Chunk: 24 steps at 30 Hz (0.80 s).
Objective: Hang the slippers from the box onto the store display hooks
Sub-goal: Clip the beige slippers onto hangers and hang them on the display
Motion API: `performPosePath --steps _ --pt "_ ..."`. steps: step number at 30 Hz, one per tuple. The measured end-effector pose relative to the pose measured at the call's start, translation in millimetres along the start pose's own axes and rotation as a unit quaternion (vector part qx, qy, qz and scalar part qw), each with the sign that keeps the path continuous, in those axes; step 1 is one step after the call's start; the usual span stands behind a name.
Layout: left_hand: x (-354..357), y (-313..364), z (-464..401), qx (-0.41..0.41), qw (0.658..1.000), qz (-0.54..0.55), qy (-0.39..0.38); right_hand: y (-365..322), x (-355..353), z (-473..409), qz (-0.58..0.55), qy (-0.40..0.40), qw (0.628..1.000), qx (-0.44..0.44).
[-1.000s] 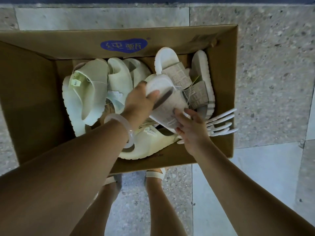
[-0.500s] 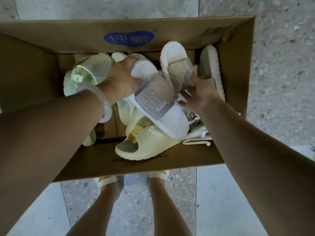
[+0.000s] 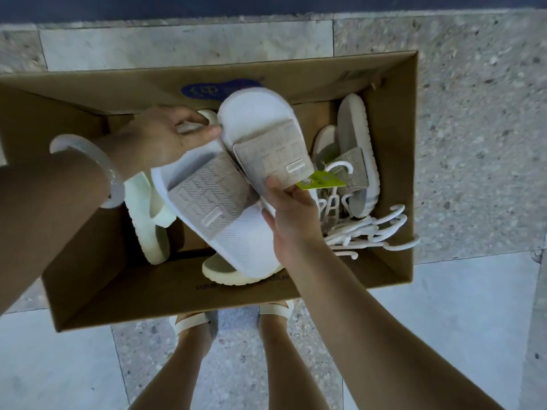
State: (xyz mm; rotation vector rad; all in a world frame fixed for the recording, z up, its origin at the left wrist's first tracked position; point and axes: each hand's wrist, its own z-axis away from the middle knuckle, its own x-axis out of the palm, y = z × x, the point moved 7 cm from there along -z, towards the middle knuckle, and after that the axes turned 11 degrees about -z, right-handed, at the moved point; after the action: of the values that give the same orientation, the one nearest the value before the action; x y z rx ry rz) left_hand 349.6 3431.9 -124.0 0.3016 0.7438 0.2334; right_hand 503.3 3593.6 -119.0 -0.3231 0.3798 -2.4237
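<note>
An open cardboard box sits on the floor below me. Over it I hold a pair of white slippers with beige woven straps. My left hand grips the heel end of the left slipper. My right hand pinches the strap edge of the right slipper, beside a yellow-green tag. Cream slippers lie in the box's left part, and beige slippers stand at its right wall. A heap of white plastic hangers lies in the right front corner.
The box stands on a grey stone tile floor. My two feet in pale sandals are just in front of the box's near wall. A dark strip runs along the far edge of the floor. No display hooks are in view.
My right hand has taken the second white slipper out from the box's back. Both slippers are now raised together above the box, and the yellow-green tag has come into sight.
</note>
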Motion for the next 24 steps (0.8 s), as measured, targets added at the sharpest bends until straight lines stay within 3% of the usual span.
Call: performPosePath --steps 4,9,15,19,22,24 --pt "13.5 3.9 -15.3 0.01 0.997 -0.041 -0.061 11.9 -3.6 -14.5 0.07 0.031 0.997 0.022" --pt "41.7 8.0 -37.0 0.018 0.989 -0.143 -0.04 9.6 -1.1 -21.0 0.163 -0.018 0.986 0.039" --pt "45.6 17.8 -48.1 0.072 0.98 -0.136 -0.128 8.0 -13.5 -16.7 0.065 -0.099 0.991 0.058" --pt "46.1 28.0 -49.8 0.107 0.974 -0.14 -0.143 12.8 -12.6 -9.9 0.018 -0.122 0.99 0.074" --pt "44.2 26.1 -49.2 0.112 0.977 -0.144 -0.11 -3.6 -24.2 -10.4 0.098 -0.126 0.98 0.121" --pt "41.6 20.9 -47.6 0.117 0.98 -0.143 -0.078 -20.3 -50.3 -13.2 0.196 -0.045 0.97 0.135"
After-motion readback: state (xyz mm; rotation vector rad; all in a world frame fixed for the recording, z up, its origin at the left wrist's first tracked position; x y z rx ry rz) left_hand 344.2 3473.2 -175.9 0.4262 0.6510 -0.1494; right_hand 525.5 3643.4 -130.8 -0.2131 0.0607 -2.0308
